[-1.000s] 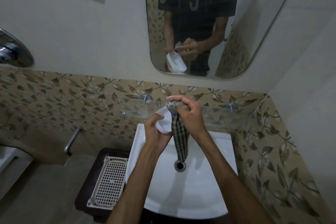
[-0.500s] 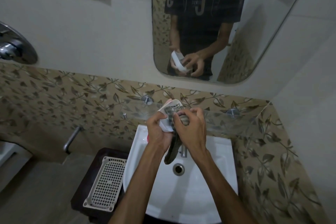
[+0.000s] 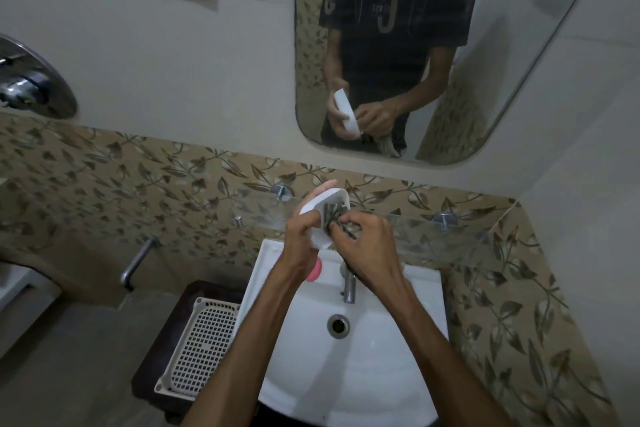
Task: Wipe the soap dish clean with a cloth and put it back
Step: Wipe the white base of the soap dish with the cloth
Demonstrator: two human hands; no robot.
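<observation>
I am leaning over the white sink [image 3: 349,367], and both my forearms are reaching up across its basin, past the drain [image 3: 338,324] and the metal tap [image 3: 349,282]. Just beyond the tap my two hands are meeting, above the back of the sink. My left hand [image 3: 303,239] is gripping the white soap dish [image 3: 323,210] by its near end, thumb curled over the rim, so the dish is standing tilted with its long axis running up and away from me, its hollow side facing toward my right. My right hand [image 3: 369,246] is just beside it, fingers curled and pinching the checked cloth [image 3: 337,222], pressing the bunched cloth into the hollow of the dish. Something pink [image 3: 316,271] is peeking out under my left wrist on the sink's back ledge; I cannot tell what it is. Behind my hands the glass shelf [image 3: 415,229] is running along the leaf-patterned tiles. I am judging the wiping is under way; since my left hand is carrying the dish, it is the hand that would be setting it back.
</observation>
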